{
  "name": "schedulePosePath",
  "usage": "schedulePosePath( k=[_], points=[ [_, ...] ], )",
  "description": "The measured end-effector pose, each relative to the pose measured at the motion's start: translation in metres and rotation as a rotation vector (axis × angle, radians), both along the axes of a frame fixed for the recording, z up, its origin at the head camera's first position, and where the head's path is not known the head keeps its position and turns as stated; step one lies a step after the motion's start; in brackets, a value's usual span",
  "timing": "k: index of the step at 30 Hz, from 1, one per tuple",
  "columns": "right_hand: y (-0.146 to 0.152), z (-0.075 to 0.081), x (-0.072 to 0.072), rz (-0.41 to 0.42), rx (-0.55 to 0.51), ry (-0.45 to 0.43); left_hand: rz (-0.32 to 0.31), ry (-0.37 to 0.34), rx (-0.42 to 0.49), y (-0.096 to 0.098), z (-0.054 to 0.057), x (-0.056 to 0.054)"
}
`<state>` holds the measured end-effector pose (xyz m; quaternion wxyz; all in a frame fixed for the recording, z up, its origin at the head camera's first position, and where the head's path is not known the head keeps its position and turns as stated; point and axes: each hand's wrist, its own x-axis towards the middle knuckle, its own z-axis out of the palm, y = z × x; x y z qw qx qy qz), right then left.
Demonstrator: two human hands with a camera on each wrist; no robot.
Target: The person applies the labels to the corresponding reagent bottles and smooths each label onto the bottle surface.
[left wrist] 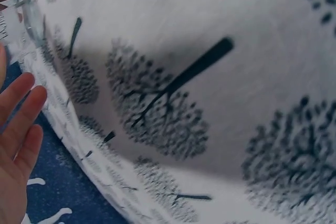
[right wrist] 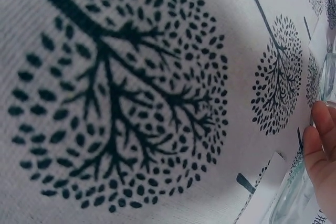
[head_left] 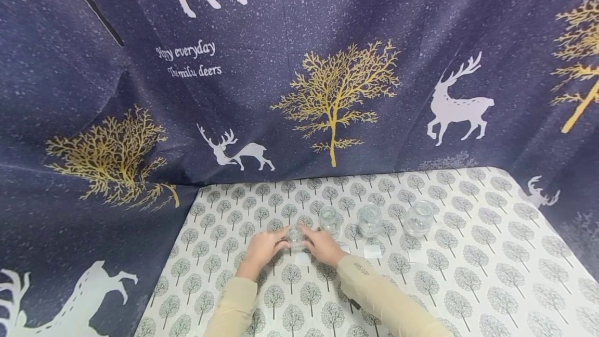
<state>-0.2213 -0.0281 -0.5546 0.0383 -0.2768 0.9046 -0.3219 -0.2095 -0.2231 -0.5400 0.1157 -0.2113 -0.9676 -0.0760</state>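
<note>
A small clear glass jar stands on the tree-print tablecloth, between my two hands. My left hand grips its left side with thumb and forefinger, its other fingers loosely spread in the left wrist view. From the opposite side my right hand grips the same jar, thumb and forefinger at its wall. Just in front of the jar lies a small white card. The right wrist view catches only part of the right fingers, at its right edge beside clear glass.
To the right, three more glass jars stand in a row: a near one close behind my right hand, a middle one and a far one. White cards lie in front of them. A dark deer-print curtain hangs behind the table.
</note>
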Motion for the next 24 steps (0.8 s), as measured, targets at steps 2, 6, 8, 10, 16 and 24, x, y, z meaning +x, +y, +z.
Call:
schedulePosePath(
  k=[2,6,8,10,16,24],
  points=[
    [0.000,0.000,0.000,-0.006,0.002,0.011,-0.002,-0.026,-0.008,0.001,0.002,0.000],
    [0.000,0.000,0.001,-0.038,-0.037,-0.008,0.026,-0.051,-0.021,0.004,0.001,-0.001],
    [-0.001,-0.001,0.002,-0.062,-0.062,-0.026,0.041,-0.034,-0.032,0.005,-0.001,-0.002],
    [-0.001,-0.001,0.002,-0.081,-0.082,-0.036,0.047,-0.005,-0.044,0.007,-0.003,-0.003],
    [-0.001,0.003,0.005,-0.087,-0.147,-0.078,0.062,0.014,-0.062,0.008,-0.005,-0.004],
    [0.027,0.027,0.023,-0.018,-0.252,-0.239,0.170,-0.193,0.094,0.000,-0.003,-0.002]
  ],
)
